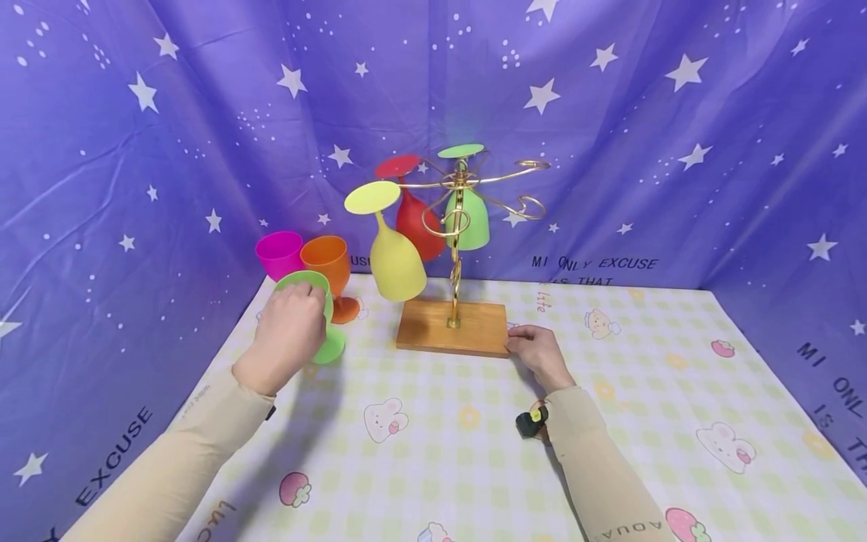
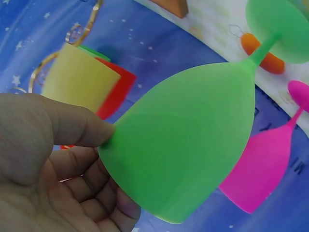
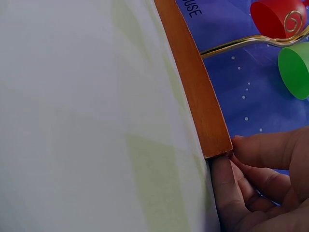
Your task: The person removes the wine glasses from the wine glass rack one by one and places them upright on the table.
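Observation:
My left hand [image 1: 286, 331] pinches the rim of a green plastic goblet [image 2: 188, 130] between thumb and fingers. The goblet is upright, its foot low at the table on the left. Beside it stand an orange goblet [image 1: 328, 260] and a magenta goblet [image 1: 279, 256]. At the right end of a gold wire goblet rack, my right hand [image 1: 539, 352] holds the corner of the wooden base [image 1: 433, 327]. Upside down from the rack's arms hang a yellow goblet [image 1: 396, 260], a red goblet [image 1: 421, 226] and another green goblet [image 1: 474, 222].
Bare curled hooks [image 1: 531, 207] stick out on the rack's right side and front. A checked tablecloth [image 1: 433, 467] with cartoon prints covers the table. Blue starry curtains [image 1: 433, 75] enclose the back and both sides.

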Motion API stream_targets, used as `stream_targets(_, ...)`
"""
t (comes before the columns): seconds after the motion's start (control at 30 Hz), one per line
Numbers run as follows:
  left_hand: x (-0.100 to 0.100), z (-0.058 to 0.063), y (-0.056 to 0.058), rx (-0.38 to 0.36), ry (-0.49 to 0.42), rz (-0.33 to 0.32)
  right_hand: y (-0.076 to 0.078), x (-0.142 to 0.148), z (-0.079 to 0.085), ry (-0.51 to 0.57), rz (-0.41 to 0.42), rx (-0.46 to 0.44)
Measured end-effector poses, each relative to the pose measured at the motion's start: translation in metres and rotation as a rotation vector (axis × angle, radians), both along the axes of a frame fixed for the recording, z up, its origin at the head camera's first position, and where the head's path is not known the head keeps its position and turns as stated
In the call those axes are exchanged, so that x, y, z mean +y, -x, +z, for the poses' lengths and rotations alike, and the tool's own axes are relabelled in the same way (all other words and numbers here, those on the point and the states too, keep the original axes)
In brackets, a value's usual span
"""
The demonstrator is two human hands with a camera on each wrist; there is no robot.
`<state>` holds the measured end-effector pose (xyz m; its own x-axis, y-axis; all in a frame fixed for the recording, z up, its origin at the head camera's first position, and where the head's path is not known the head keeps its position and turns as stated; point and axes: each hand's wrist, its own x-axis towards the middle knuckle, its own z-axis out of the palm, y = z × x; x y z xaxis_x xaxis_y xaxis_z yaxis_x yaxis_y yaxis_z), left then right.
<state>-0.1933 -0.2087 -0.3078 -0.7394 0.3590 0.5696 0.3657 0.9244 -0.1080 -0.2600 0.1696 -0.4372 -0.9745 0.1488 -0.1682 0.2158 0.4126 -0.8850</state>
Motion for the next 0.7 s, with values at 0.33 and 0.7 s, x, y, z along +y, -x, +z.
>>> stream_targets(0.33,-0.017,0.001,0.014,-0.061,-0.002,0.068,-0.001,-0.001,0.000,0.005,-0.005,-0.006)
stream_targets(0.7,-0.033,-0.005,0.028,-0.016,-0.060,0.094,-0.001,-0.001,0.000,0.011,-0.002,-0.003)
